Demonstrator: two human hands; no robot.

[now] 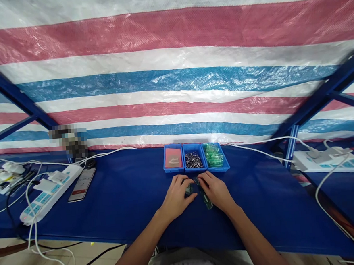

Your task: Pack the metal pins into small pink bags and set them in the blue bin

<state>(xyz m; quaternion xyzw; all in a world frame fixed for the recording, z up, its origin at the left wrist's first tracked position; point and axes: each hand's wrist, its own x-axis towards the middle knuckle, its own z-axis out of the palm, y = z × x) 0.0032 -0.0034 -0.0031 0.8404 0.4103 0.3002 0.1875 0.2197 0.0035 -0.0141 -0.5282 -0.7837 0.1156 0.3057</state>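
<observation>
My left hand (178, 196) and my right hand (216, 191) meet over the blue table top (127, 200), just in front of three small blue bins. Both hands grip a small dark green part (205, 196) between them; its long end sticks out toward me under my right thumb. The left bin (173, 158) holds a pinkish flat piece, the middle bin (194, 160) holds several thin metal pins, and the right bin (215, 157) holds green parts in clear bags.
A white power strip (49, 192) and a phone (82, 183) lie at the left with several cables. Another white power strip (330, 160) sits at the right. A striped tarp (172, 68) hangs behind, with blue frame struts at both sides.
</observation>
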